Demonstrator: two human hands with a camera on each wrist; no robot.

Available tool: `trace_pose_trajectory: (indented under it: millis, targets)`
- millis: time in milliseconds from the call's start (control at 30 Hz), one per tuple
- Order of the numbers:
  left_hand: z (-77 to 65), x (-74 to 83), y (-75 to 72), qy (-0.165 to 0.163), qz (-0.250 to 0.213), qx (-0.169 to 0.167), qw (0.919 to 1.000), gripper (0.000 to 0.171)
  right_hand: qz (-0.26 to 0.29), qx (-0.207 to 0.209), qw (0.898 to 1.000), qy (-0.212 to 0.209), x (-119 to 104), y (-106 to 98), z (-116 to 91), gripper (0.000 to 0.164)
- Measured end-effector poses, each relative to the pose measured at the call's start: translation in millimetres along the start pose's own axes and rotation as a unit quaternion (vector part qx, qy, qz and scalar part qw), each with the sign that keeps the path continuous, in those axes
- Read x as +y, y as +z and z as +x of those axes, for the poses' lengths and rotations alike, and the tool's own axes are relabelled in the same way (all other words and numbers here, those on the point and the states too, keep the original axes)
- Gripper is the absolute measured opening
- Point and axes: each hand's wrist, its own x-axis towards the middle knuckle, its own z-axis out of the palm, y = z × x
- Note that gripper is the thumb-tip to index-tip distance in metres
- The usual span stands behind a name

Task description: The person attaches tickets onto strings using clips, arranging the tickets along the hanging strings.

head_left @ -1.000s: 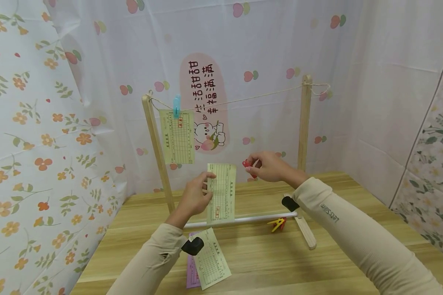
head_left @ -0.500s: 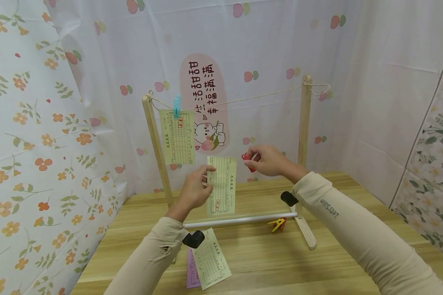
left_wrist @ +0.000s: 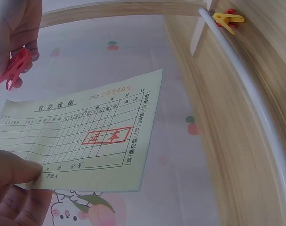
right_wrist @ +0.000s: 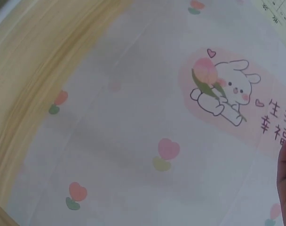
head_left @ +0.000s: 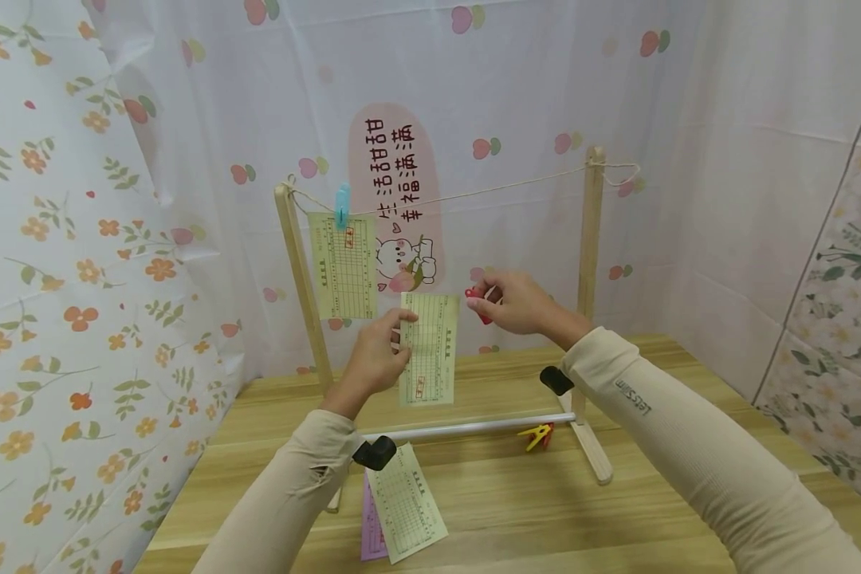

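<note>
beige sleeves, one lettered, bear black wrist cameras.

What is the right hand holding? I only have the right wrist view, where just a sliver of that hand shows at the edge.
Observer: The right hand is pinching a red clothespin.
Operator: And what about the left hand?
Observer: It grips a pale yellow-green receipt, held below the string and not clipped to it.
</note>
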Motion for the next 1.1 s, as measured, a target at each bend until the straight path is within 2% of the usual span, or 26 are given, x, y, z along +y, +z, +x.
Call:
trace_pose_trajectory:
  millis: [267, 700, 1100]
  targets:
    - [8.4, 5.3, -3.7, -0.008, -0.007, -0.006, 0.9999, 0.046, 0.003, 0.029, 1.0, -0.009, -2, -2, 7, 0.019]
    - [18.6, 13.7, -9.4, -0.016, -0.001, -0.003, 0.9999, 0.047, -0.008, 0.038, 0.999, -0.009, -11, -13, 14, 0.023]
    - [25.0, 20.0, -14.0, -0.016, -0.011, 0.005, 0.9998, 0.046, 0.018, 0.041, 0.999, -0.011, -20, -21, 18, 0.013]
